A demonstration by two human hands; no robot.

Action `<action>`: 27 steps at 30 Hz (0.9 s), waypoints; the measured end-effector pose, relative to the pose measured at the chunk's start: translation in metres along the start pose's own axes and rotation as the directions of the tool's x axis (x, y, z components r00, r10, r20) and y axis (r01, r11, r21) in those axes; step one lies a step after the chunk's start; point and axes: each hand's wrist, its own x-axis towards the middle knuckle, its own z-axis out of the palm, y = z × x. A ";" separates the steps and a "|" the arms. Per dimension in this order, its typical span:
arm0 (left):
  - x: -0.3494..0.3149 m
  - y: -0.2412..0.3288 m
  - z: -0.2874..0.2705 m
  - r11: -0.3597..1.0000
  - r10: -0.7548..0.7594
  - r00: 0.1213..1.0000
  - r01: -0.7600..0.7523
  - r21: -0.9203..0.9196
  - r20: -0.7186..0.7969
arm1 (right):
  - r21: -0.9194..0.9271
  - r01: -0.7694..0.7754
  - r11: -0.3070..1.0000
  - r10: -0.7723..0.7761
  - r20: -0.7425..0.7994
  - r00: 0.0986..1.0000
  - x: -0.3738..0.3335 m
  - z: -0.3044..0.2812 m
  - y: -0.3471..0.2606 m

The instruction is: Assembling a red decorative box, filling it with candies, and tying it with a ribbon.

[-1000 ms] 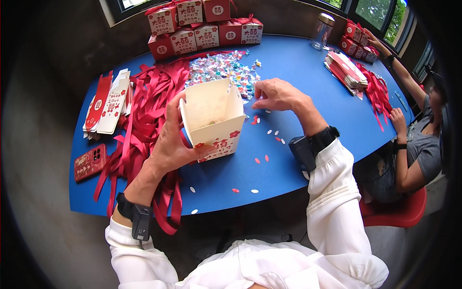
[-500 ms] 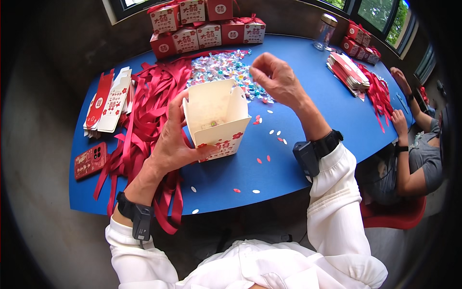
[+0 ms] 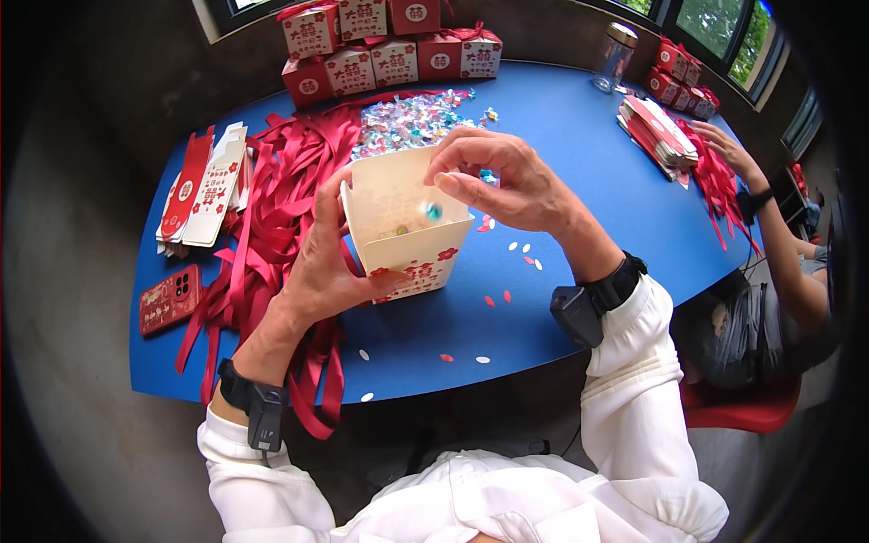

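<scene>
My left hand (image 3: 317, 258) is closed round the side of an open cream paper box (image 3: 412, 258) with red flowers, its thumb on the front wall. Its mouth is turned up toward me, and a small candy (image 3: 402, 230) shows at the bottom. Over the box's right rim hangs my right hand (image 3: 493, 176), fingers curled in toward the thumb; whether anything stays in them is hidden. Just below those fingertips a blurred, shiny wrapped candy (image 3: 430, 210) is in the air. Behind the box spreads a pile of shiny wrapped candies (image 3: 398, 124).
Red ribbons (image 3: 285, 199) heap left of the box, beside flat folded cartons (image 3: 213, 195) and a red phone (image 3: 170, 300). Finished boxes (image 3: 371, 68) are stacked at the back. A glass jar (image 3: 614, 59), more cartons (image 3: 656, 136) and another person's hand (image 3: 731, 149) are at right.
My right hand has moved left and down from beside the candy pile to over the box, and a candy has left its fingers. The other person's arm has shifted.
</scene>
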 end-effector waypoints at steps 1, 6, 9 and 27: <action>0.000 0.000 0.000 1.000 -0.001 1.000 0.001 0.003 0.002 | -0.026 0.018 0.999 -0.018 0.008 1.000 0.000 0.000 0.002; 0.000 -0.002 -0.001 1.000 0.019 1.000 -0.019 0.025 0.005 | 0.082 -0.126 0.989 0.140 -0.189 0.972 0.002 -0.010 0.025; -0.001 -0.005 0.000 0.998 0.028 1.000 -0.029 0.047 0.009 | -0.295 -0.406 0.865 0.394 -0.103 0.913 -0.007 -0.028 0.058; -0.001 -0.003 -0.001 0.999 0.010 1.000 -0.010 0.031 0.004 | 0.350 0.089 0.933 0.054 -0.380 0.924 0.007 -0.007 0.025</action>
